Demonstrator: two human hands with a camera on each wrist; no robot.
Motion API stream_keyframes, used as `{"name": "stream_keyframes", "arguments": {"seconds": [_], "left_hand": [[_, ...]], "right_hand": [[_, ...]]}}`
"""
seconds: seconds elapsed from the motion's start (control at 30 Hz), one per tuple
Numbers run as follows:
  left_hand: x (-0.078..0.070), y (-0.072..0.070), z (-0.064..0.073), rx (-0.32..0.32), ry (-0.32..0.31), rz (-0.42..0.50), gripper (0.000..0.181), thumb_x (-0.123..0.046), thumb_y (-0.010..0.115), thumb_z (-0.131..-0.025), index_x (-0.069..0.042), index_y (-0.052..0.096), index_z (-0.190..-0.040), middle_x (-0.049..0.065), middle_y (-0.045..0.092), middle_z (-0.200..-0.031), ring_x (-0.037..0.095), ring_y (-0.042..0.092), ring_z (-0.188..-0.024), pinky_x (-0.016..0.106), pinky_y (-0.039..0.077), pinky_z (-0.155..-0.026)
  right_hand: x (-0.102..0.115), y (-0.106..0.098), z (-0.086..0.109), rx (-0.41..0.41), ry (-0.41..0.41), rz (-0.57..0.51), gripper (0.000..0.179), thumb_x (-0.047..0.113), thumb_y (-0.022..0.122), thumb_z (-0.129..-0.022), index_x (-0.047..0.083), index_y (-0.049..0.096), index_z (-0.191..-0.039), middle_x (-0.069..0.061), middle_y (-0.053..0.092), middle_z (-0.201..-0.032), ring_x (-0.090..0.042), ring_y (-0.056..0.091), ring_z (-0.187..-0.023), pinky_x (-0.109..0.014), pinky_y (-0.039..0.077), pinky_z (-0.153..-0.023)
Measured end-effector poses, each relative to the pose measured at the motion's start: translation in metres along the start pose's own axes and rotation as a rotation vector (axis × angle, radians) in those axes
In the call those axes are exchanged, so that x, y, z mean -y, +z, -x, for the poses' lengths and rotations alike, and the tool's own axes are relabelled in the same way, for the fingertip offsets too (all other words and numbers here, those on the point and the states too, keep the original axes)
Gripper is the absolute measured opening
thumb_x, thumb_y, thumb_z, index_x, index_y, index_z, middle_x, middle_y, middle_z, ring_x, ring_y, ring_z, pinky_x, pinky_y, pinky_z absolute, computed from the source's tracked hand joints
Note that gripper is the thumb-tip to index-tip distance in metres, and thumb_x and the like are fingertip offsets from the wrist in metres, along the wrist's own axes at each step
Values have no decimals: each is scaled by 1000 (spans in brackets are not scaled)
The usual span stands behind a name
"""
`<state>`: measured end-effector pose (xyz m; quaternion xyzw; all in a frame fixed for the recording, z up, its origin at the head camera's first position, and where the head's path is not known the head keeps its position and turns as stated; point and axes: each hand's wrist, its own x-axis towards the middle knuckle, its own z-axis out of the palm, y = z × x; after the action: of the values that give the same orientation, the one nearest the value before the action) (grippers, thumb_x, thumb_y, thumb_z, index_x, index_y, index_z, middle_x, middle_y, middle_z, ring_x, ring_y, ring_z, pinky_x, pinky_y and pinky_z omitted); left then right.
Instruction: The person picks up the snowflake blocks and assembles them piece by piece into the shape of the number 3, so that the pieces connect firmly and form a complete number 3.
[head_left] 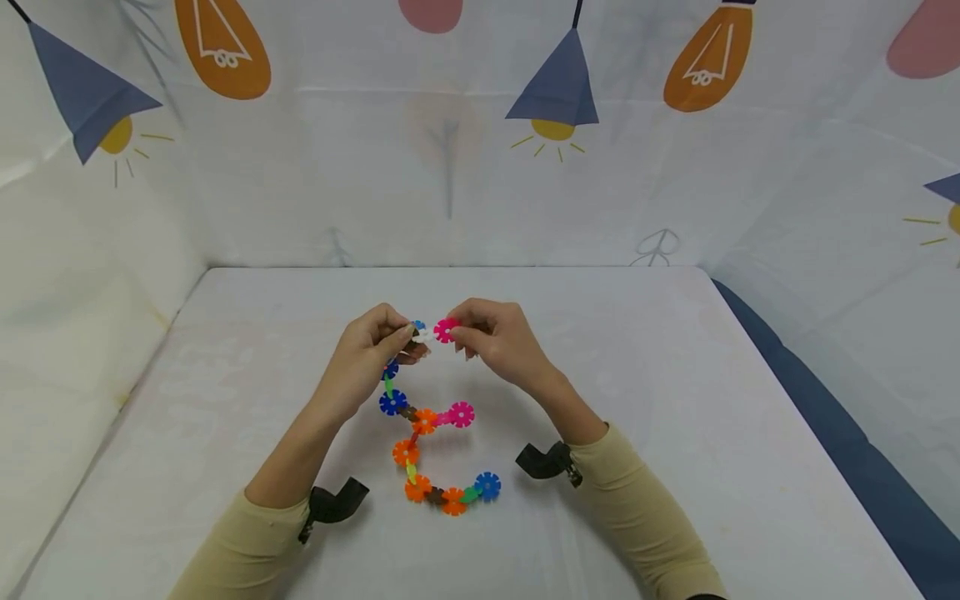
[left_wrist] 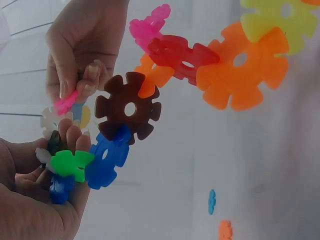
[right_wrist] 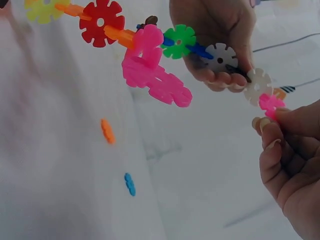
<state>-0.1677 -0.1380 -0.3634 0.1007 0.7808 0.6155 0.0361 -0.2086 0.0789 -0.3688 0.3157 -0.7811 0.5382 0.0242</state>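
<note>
A chain of slotted, flower-shaped plastic discs [head_left: 406, 453] curves over the white table, with a pink side branch [head_left: 461, 414] near its middle. Around the chain's far end, my left hand [head_left: 363, 358] pinches a dark disc [left_wrist: 54, 142]; green and blue discs hang by its palm. Beyond those fingertips a white disc [right_wrist: 258, 87] sticks out. Between thumb and fingertips my right hand [head_left: 502, 342] pinches a pink disc [head_left: 446, 330], whose edge meets the white one. Whether their slots are fully joined I cannot tell. Fingers partly cover both discs.
A loose orange disc [right_wrist: 107, 131] and a loose blue disc [right_wrist: 130, 184] lie on the tabletop, seen nearly edge-on. Black wrist mounts [head_left: 335, 502] sit at both cuffs. A lamp-patterned white curtain [head_left: 450, 167] stands behind the table [head_left: 637, 333].
</note>
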Motion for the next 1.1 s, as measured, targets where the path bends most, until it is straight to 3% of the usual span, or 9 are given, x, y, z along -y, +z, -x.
{"name": "stream_keyframes", "arguments": {"seconds": [0.47, 0.7, 0.9, 1.1], "left_hand": [[-1, 6, 2, -107, 6, 64, 20, -15, 53, -103, 4, 56, -102, 21, 70, -95, 28, 74, -87, 23, 60, -80], [-1, 7, 2, -123, 8, 71, 19, -13, 53, -103, 5, 55, -100, 22, 69, -93, 19, 75, -82, 23, 60, -79], [0, 5, 1, -95, 9, 93, 21, -16, 53, -103, 5, 55, -102, 18, 72, -92, 24, 75, -85, 25, 61, -79], [-1, -5, -2, -1, -15, 76, 30, -24, 53, -103, 5, 55, -109, 17, 75, -96, 18, 75, -84, 29, 61, -79]], "right_hand": [[5, 13, 3, -107, -85, 107, 6, 3, 65, -94, 5, 70, -93, -5, 66, -70, -17, 60, -56, -25, 54, -55], [6, 19, 4, -124, -128, 148, 7, 4, 64, -94, 5, 70, -93, -5, 66, -70, -11, 57, -56, -23, 52, -53], [4, 17, 2, -115, -106, 123, 6, 5, 64, -95, 5, 70, -94, -7, 67, -72, -12, 58, -57, -24, 54, -55], [3, 13, -2, -109, -21, 11, 7, 8, 66, -95, 6, 70, -100, -10, 68, -76, -18, 61, -61, -28, 57, -61]]}}
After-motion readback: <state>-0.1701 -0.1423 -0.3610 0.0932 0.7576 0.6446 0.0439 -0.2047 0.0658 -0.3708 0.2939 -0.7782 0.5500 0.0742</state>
